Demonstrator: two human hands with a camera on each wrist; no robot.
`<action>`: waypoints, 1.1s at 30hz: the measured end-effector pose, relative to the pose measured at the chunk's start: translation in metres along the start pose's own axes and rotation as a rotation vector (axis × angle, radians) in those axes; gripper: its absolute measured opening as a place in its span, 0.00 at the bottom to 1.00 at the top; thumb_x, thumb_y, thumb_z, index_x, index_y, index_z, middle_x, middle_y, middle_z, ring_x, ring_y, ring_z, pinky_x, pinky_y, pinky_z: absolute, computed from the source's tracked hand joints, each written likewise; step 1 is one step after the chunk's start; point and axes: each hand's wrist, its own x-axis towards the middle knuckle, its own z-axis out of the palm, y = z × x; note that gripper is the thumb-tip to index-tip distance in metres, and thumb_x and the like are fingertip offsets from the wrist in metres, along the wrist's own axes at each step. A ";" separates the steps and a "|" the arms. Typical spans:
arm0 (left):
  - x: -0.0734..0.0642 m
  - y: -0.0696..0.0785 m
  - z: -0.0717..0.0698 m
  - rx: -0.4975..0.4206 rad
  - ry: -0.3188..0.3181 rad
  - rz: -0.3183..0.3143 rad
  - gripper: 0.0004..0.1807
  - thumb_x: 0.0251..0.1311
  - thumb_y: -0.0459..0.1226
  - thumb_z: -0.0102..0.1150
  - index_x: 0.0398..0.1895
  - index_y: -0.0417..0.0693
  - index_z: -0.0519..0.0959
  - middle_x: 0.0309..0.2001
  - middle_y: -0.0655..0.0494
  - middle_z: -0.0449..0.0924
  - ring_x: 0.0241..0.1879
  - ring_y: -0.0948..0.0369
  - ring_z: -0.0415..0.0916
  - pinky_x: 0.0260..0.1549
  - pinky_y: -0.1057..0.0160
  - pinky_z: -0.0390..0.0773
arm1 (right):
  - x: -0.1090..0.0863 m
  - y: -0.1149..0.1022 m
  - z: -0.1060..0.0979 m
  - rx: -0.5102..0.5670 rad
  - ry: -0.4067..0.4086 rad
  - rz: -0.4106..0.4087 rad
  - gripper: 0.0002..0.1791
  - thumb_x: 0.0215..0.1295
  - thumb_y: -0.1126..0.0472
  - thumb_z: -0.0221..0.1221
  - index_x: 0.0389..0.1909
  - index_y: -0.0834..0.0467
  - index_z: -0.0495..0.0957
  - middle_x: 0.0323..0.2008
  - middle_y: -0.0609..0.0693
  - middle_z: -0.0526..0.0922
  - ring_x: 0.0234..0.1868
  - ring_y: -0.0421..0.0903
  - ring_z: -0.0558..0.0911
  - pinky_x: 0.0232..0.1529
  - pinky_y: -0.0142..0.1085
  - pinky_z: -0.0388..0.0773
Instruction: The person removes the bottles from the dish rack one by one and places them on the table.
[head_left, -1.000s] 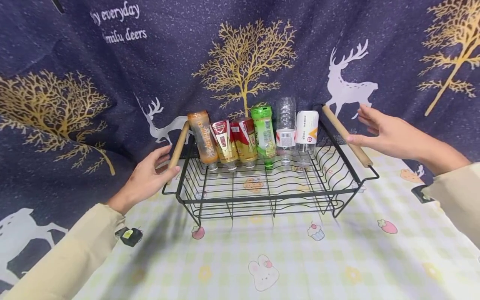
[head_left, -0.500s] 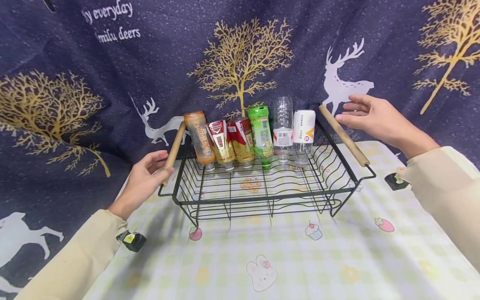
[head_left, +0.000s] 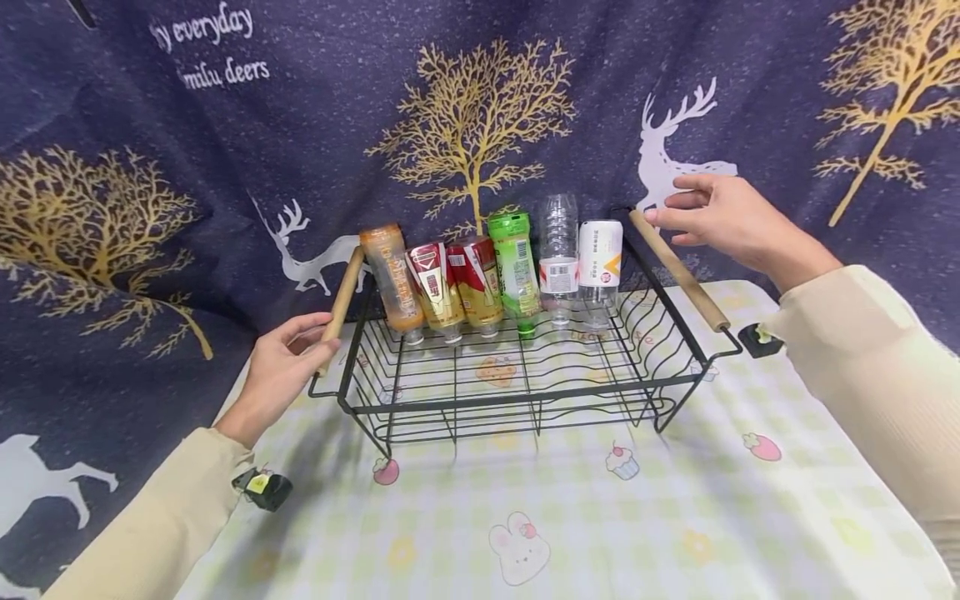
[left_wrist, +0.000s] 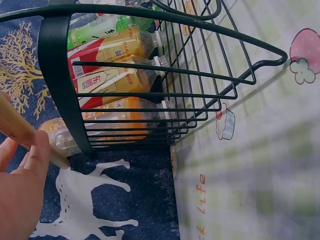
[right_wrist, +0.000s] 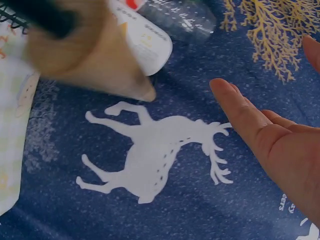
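Note:
A black wire dish rack [head_left: 495, 402] with wooden side handles stands on the table. My left hand [head_left: 277, 367] pinches the left handle [head_left: 342, 300]. In the left wrist view, the thumb [left_wrist: 39, 145] lies against this handle, with a finger on its other side. My right hand [head_left: 723, 221] hovers by the back end of the right handle [head_left: 678, 271], fingers loosely bent and holding nothing. Upside-down bottles lean in a row along the rack's back: an orange one [head_left: 392, 279], two red-and-gold ones [head_left: 435, 287], a green one [head_left: 514, 262], a clear one [head_left: 558, 229] and a white-labelled one [head_left: 601, 254].
A pale checked tablecloth [head_left: 450, 517] printed with a rabbit, a cupcake and strawberries covers the table. Close behind the rack hangs a dark blue cloth [head_left: 315, 125] with gold trees and white deer. Black devices [head_left: 264, 489] are strapped at both sleeves.
My right hand has moved left and inward over the right handle, towards the bottles. My left hand has stayed at the left handle. The whole view has shifted slightly.

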 end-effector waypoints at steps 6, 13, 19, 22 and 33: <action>-0.001 -0.003 -0.001 -0.007 0.024 -0.001 0.23 0.63 0.31 0.63 0.62 0.35 0.76 0.51 0.44 0.80 0.42 0.78 0.78 0.33 0.76 0.79 | 0.007 -0.015 0.009 0.033 -0.010 0.002 0.51 0.71 0.44 0.58 0.79 0.62 0.38 0.75 0.67 0.54 0.69 0.64 0.66 0.63 0.50 0.72; -0.001 -0.006 0.000 -0.001 0.030 0.012 0.22 0.63 0.31 0.62 0.60 0.33 0.76 0.51 0.42 0.80 0.42 0.77 0.79 0.32 0.75 0.80 | 0.021 -0.023 0.020 0.065 0.008 0.043 0.52 0.70 0.42 0.58 0.79 0.65 0.40 0.75 0.67 0.54 0.71 0.62 0.65 0.66 0.50 0.70; 0.000 -0.007 0.000 0.024 0.038 0.025 0.22 0.63 0.32 0.63 0.59 0.33 0.77 0.48 0.48 0.81 0.42 0.76 0.80 0.32 0.76 0.80 | 0.032 -0.021 0.030 0.067 0.031 0.109 0.52 0.70 0.41 0.58 0.78 0.66 0.42 0.74 0.68 0.55 0.68 0.62 0.69 0.65 0.49 0.71; 0.000 -0.007 0.000 0.026 0.040 0.028 0.22 0.63 0.31 0.63 0.59 0.32 0.77 0.49 0.45 0.81 0.42 0.76 0.79 0.32 0.76 0.80 | 0.037 -0.017 0.033 0.046 0.036 0.149 0.53 0.70 0.39 0.57 0.78 0.66 0.41 0.73 0.69 0.58 0.68 0.62 0.69 0.66 0.50 0.71; -0.001 -0.006 0.001 0.014 0.038 0.001 0.22 0.62 0.31 0.63 0.60 0.33 0.77 0.53 0.49 0.79 0.49 0.73 0.75 0.33 0.76 0.79 | 0.050 -0.001 0.049 0.124 0.077 0.229 0.50 0.71 0.43 0.57 0.77 0.70 0.43 0.75 0.68 0.53 0.70 0.64 0.64 0.71 0.53 0.61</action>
